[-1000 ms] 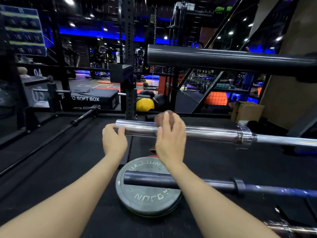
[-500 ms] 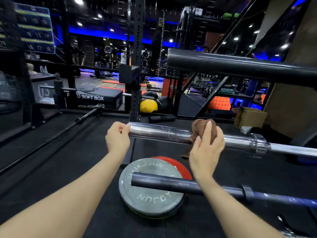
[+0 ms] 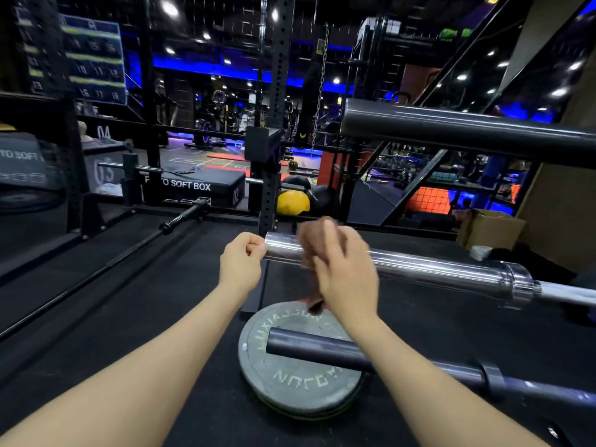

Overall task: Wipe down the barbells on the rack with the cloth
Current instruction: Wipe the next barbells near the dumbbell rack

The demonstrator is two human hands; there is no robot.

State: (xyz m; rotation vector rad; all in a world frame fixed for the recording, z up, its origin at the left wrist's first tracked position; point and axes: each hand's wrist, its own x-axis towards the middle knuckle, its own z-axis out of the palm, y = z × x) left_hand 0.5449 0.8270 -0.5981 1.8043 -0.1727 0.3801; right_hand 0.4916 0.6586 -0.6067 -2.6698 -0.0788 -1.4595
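Hands at the middle of the frame, my left hand [image 3: 241, 263] curled on the shiny barbell [image 3: 419, 264] end, my right hand [image 3: 346, 279] pressing the brown cloth [image 3: 311, 245] on it, blurry.

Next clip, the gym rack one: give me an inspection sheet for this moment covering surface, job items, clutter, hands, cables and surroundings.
Surface: black rubber floor, dark, no spills visible.
Job's things: chrome barbell horizontal at mid height; brown cloth draped over its sleeve near the end; dark upper barbell above; dark lower barbell below.
Clutter: grey weight plate flat on the floor under the lower bar's end; cardboard box at right.
Hands: left hand has its grip on the chrome sleeve's end; right hand, blurred, holds the cloth against the bar.
Cables: nothing seen; one hanging chain.
Surroundings: rack upright, soft plyo box, yellow ball.
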